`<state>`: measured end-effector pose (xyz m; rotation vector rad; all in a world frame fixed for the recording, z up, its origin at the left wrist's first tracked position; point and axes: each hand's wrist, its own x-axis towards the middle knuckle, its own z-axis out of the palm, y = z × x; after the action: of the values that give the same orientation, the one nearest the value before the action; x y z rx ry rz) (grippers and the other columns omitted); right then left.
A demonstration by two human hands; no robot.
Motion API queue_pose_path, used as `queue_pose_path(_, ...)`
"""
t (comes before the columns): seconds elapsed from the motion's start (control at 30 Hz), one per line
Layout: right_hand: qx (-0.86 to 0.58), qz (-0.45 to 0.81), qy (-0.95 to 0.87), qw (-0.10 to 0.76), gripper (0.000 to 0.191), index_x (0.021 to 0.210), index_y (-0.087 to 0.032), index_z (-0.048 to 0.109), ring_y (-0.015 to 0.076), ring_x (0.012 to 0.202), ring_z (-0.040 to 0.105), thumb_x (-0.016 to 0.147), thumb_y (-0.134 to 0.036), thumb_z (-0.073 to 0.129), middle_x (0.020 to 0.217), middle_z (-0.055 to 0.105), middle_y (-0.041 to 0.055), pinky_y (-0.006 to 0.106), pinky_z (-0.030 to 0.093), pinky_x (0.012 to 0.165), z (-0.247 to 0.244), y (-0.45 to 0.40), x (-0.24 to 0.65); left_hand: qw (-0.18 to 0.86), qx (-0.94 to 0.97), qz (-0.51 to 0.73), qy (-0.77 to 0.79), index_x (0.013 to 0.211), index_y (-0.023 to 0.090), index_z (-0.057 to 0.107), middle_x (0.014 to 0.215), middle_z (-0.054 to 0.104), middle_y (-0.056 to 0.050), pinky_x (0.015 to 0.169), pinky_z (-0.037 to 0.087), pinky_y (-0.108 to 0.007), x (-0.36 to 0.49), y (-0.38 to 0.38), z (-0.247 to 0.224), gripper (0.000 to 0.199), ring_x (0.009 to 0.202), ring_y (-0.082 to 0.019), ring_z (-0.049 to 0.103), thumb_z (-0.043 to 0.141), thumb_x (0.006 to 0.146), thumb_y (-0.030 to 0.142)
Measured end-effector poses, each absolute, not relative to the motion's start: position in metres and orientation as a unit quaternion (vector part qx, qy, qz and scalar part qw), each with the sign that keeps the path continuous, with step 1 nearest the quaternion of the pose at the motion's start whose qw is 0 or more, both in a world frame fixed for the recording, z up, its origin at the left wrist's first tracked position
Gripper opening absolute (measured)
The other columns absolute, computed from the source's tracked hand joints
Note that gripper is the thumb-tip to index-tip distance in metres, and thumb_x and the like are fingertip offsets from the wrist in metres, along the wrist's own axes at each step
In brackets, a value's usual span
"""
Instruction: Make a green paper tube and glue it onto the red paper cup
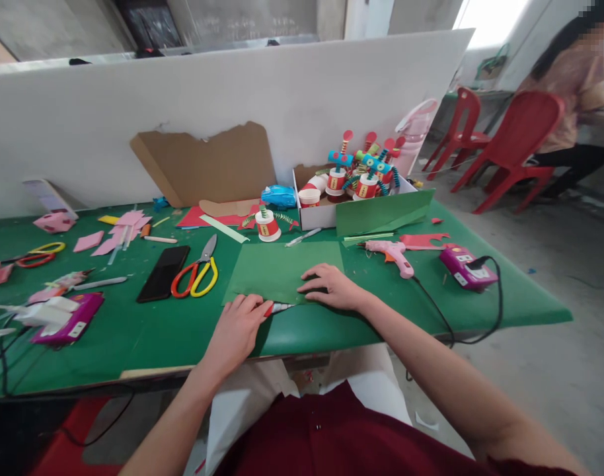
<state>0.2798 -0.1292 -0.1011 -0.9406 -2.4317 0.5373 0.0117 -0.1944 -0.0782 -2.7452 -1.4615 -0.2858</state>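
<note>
A sheet of green paper [282, 268] lies on the table in front of me. My left hand [240, 324] has its fingers bent together over the near left edge of the sheet. Against its thumb is a slim white stick-like item [282, 307] with red beside it, partly hidden, so its kind is unclear. My right hand [334, 289] rests on the right part of the paper, fingers spread. Beyond the sheet lie a silver-grey pen [302, 237] and a red-and-white paper-cup figure [267, 227] with green folded arms. Scissors [197, 272] with red and yellow handles lie to the left.
A box [318, 218] of cup figures stands behind, against a white board [183, 99]. To the right are a pink glue gun [394, 255] and a purple power strip [465, 268] with cords. A phone [163, 274] and pink scraps lie left. A person sits farther right.
</note>
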Motion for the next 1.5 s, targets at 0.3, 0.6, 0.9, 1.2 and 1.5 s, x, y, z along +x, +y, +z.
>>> queue_pose_path(0.3, -0.367, 0.216, -0.864, 0.269, 0.013, 0.085, -0.019, 0.072, 0.02, 0.091, 0.06, 0.074, -0.023, 0.077, 0.09, 0.069, 0.006, 0.035, 0.045, 0.087, -0.095, -0.143, 0.272, 0.002, -0.869, -0.076, -0.488, 0.118, 0.02, 0.059, 0.107, 0.059, -0.009, 0.075, 0.04, -0.035, 0.018, -0.197, -0.077, 0.034, 0.091, -0.022, 0.05, 0.034, 0.095, 0.018)
queue_pose_path(0.6, -0.336, 0.249, -0.861, 0.289, 0.004, 0.081, -0.019, 0.073, 0.016, 0.079, 0.062, 0.079, -0.022, 0.073, 0.078, 0.071, 0.0033, 0.03, 0.044, 0.081, -0.096, -0.14, 0.271, -0.015, -0.87, -0.063, -0.489, 0.119, 0.021, 0.059, 0.107, 0.059, -0.008, 0.074, 0.038, -0.034, 0.022, -0.196, -0.073, 0.035, 0.091, -0.022, 0.049, 0.034, 0.096, 0.019)
queue_pose_path(0.9, -0.357, 0.24, -0.857, 0.284, 0.003, 0.078, -0.019, 0.071, 0.0153, 0.075, 0.06, 0.081, -0.021, 0.07, 0.075, 0.07, 0.0023, 0.03, 0.044, 0.079, -0.097, -0.14, 0.268, -0.025, -0.872, -0.046, -0.488, 0.123, 0.019, 0.057, 0.109, 0.059, -0.009, 0.075, 0.039, -0.036, 0.031, -0.194, -0.072, 0.037, 0.094, -0.023, 0.048, 0.034, 0.094, 0.017)
queue_pose_path(1.2, -0.383, 0.228, -0.855, 0.267, 0.005, 0.077, -0.019, 0.068, 0.0165, 0.079, 0.06, 0.082, -0.019, 0.068, 0.077, 0.071, 0.0021, 0.03, 0.042, 0.08, -0.097, -0.14, 0.266, -0.036, -0.872, -0.054, -0.484, 0.117, 0.021, 0.06, 0.106, 0.058, -0.009, 0.073, 0.039, -0.035, 0.033, -0.195, -0.069, 0.037, 0.091, -0.023, 0.048, 0.031, 0.095, 0.017)
queue_pose_path(1.5, -0.404, 0.234, -0.842, 0.271, 0.007, 0.073, -0.018, 0.067, 0.0155, 0.074, 0.057, 0.078, -0.014, 0.071, 0.071, 0.068, 0.0005, 0.028, 0.041, 0.076, -0.096, -0.142, 0.264, -0.032, -0.873, -0.051, -0.485, 0.117, 0.019, 0.061, 0.105, 0.059, -0.01, 0.072, 0.039, -0.036, 0.032, -0.196, -0.07, 0.038, 0.09, -0.023, 0.048, 0.032, 0.093, 0.015)
